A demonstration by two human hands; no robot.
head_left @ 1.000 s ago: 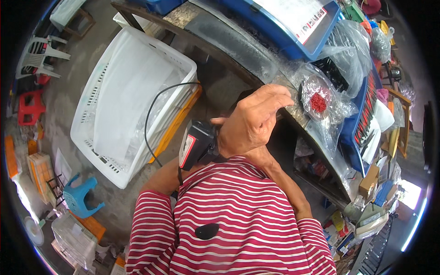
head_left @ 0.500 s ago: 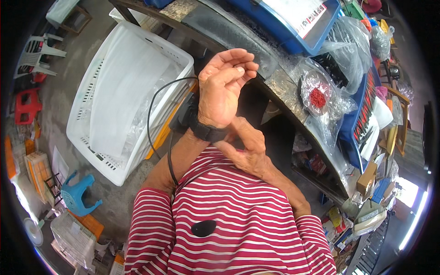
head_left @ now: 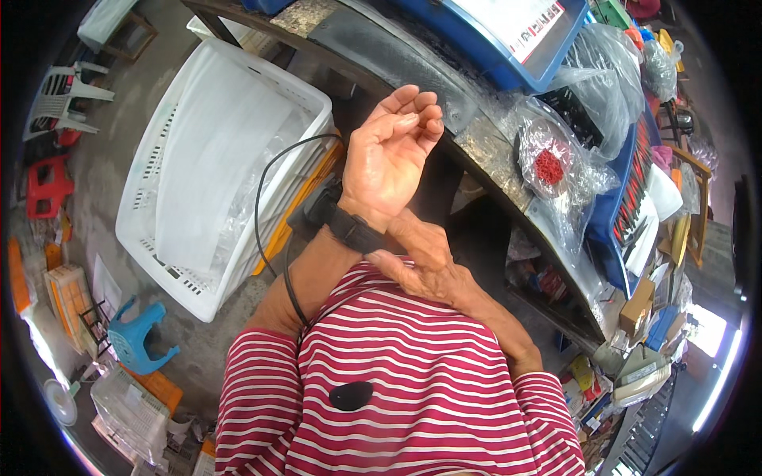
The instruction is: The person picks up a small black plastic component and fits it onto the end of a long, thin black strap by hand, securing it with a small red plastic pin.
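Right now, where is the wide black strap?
In the head view, just left of centre, the strap is around the wrist of the left hand, beside the right hand.

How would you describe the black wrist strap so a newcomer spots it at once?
Find the red-and-white striped shirt at lower centre, then follow its left sleeve up to the left hand. The black strap circles the base of that hand, beside the right hand. Unlike the thin, looping black cable nearby, it is a broad, flat band.
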